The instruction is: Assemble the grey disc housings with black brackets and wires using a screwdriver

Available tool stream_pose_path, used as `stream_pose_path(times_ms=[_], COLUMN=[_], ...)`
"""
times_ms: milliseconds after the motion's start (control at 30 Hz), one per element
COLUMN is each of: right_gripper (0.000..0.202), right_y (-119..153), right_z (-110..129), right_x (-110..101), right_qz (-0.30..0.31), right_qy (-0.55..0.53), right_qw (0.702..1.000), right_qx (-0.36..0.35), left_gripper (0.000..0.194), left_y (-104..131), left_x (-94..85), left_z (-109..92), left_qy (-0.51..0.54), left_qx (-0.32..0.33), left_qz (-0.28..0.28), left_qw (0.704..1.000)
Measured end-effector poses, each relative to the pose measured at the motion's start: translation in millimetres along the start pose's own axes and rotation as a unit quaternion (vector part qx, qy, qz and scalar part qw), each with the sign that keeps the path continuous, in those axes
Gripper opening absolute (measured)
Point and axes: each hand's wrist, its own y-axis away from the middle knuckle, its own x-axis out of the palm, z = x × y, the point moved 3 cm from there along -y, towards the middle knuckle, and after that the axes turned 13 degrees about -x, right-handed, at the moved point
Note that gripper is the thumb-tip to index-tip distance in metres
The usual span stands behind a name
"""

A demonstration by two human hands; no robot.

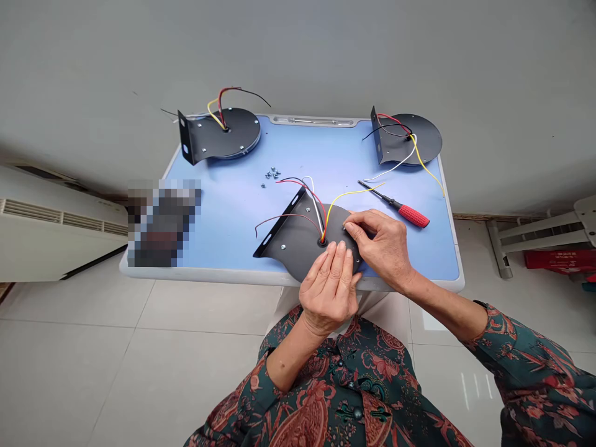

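A black round plate with a bent bracket [298, 239] lies near the table's front edge, with red, black, white, yellow and brown wires rising from its central hole. My left hand [329, 288] grips the plate's near edge, fingers pressed together on its top just below the wires. Thumb and forefinger of my right hand [382, 245] pinch a small screw [344, 228] against the plate's right part. Two screws sit in the plate by the bracket. Several loose screws [273, 173] lie beyond it. A red-handled screwdriver [413, 215] rests to the right, its tip pointing to the back left.
Two similar wired plates stand at the back of the blue table [223, 211], one at the left [233, 133] and one at the right [400, 149]. A blurred dark object [162, 226] is at the left. The back edge has a tray slot [314, 121].
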Motion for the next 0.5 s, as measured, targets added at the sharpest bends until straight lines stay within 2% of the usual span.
stream_pose_path(times_ms=[300, 500], right_gripper=[0.014, 0.011], right_y=[-1.3, 5.1], right_z=[-3.9, -11.1], right_x=[-0.7, -14.2], right_qz=[0.012, -0.006], right_qy=[-0.034, -0.115], right_qw=[0.999, 0.990], right_qx=[0.016, 0.076], left_gripper=[0.050, 0.045], left_y=[0.8, -5.1], left_x=[1.7, 3.6], left_z=[2.5, 9.4], left_qy=[0.006, 0.041], left_qx=[0.008, 0.008], left_qz=[-0.004, 0.008], left_qw=[1.000, 0.999])
